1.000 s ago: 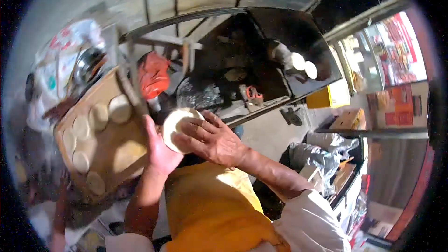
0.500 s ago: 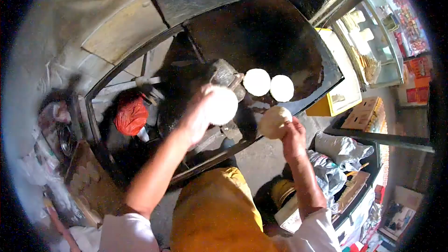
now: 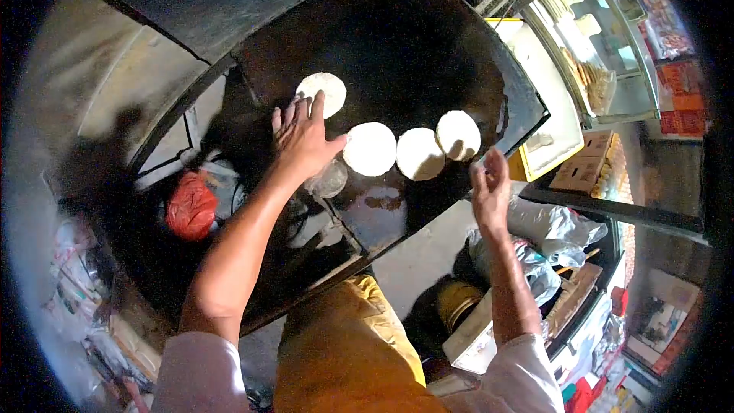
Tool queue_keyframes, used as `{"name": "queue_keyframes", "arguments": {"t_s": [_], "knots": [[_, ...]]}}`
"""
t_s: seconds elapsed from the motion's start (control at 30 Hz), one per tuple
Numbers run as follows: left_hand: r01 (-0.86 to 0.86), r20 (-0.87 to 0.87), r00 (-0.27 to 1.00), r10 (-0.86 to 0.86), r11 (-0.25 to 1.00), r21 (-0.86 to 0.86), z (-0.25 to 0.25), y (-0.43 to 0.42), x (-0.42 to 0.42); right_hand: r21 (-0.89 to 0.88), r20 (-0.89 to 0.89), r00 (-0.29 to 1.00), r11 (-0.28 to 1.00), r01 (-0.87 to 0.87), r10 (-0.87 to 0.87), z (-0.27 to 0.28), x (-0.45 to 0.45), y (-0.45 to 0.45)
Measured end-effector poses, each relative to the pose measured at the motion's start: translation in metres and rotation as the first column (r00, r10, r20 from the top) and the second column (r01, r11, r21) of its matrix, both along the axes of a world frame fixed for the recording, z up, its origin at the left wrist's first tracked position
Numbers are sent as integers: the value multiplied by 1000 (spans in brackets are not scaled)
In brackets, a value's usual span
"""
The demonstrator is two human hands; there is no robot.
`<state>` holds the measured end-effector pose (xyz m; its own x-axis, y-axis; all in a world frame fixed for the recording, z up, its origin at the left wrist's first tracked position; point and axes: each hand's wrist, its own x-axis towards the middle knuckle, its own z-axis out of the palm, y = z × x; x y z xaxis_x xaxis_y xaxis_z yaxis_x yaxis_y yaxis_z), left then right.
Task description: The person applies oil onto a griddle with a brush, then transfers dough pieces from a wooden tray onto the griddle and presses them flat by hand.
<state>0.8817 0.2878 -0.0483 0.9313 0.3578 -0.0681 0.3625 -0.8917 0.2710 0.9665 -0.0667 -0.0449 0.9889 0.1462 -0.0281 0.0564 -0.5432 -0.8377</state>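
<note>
Several round pale flatbreads lie on a dark griddle (image 3: 382, 46). My left hand (image 3: 304, 141) is open, palm down, its fingertips over the near edge of the leftmost flatbread (image 3: 327, 88); whether they press on it I cannot tell. Its thumb reaches to the edge of a second flatbread (image 3: 371, 149). Farther right, another flatbread (image 3: 419, 154) and one more flatbread (image 3: 459, 134) sit side by side, both partly shaded. At the griddle's right front edge, my right hand (image 3: 491, 191) hovers with slightly bent fingers apart and nothing held.
A yellow-rimmed tray (image 3: 554, 138) stands right of the griddle, beside a glass case (image 3: 612, 61) with food inside. Silver-grey plastic bags (image 3: 547, 222) lie near my right forearm. At left is a red plastic bag (image 3: 191, 206). A cardboard box (image 3: 585, 162) sits on the right.
Both flatbreads that my hands held now lie on the griddle, released. My left hand has moved up and forward; my right hand is emptied and slightly higher. The view has shifted.
</note>
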Motion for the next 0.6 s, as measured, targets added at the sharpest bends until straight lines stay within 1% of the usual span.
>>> {"name": "queue_keyframes", "arguments": {"t_s": [0.03, 0.07, 0.13, 0.17, 0.2, 0.23, 0.27, 0.3, 0.33, 0.37, 0.4, 0.47, 0.5, 0.53, 0.6], "knots": [[0, -73, 997, 0, 1000, -3, -2, -2, 1, -169, 40, 992, 980, -108, 116, 1, -8, -2], [-1, -81, 997, 0, 1000, -9, -2, -5, 2, -327, 56, 958, 912, -249, 282, 15, -12, 6], [28, -104, 994, -25, 999, 26, 0, -7, 8, -435, 72, 930, 850, -297, 361, 19, -22, 21], [43, -89, 995, -37, 996, 73, 1, -8, 11, -487, 117, 904, 817, -308, 411, 21, -22, 29], [40, -89, 996, -33, 996, 74, 0, -9, 14, -537, 158, 873, 782, -316, 462, 22, -20, 34], [34, -73, 997, -28, 996, 82, 0, -9, 16, -579, 158, 853, 747, -328, 497, 20, -16, 38], [28, -56, 998, -23, 996, 90, -1, -9, 17, -655, 184, 831, 696, -294, 524, 13, -11, 38], [9, -12, 1000, -8, 992, 129, -6, -10, 18, -692, 117, 867, 666, -278, 485, 6, -6, 38], [6, -9, 1000, -5, 991, 130, -11, -11, 17, -730, 55, 897, 631, -264, 439, 0, 0, 36], [-11, 3, 1000, 11, 992, 125, -12, -12, 17, -743, 94, 890, 627, -236, 446, -1, 7, 36], [-31, 16, 999, 30, 992, 122, -12, -11, 16, -753, 47, 885, 599, -273, 463, 2, 13, 34], [-23, 38, 999, 19, 995, 95, -8, -14, 6, -720, 144, 834, 634, -281, 532, 6, 9, 36], [29, 122, 991, -46, 990, 139, -3, -18, -2, -746, 161, 780, 592, -305, 605, 10, 0, 39], [135, 164, 975, -150, 986, 98, 2, -24, -11, -697, 190, 731, 614, -370, 656, 10, -15, 41], [337, 106, 931, -349, 934, 121, -2, -42, -25, -742, 18, 674, 462, -486, 738, 7, -43, 54]]}}
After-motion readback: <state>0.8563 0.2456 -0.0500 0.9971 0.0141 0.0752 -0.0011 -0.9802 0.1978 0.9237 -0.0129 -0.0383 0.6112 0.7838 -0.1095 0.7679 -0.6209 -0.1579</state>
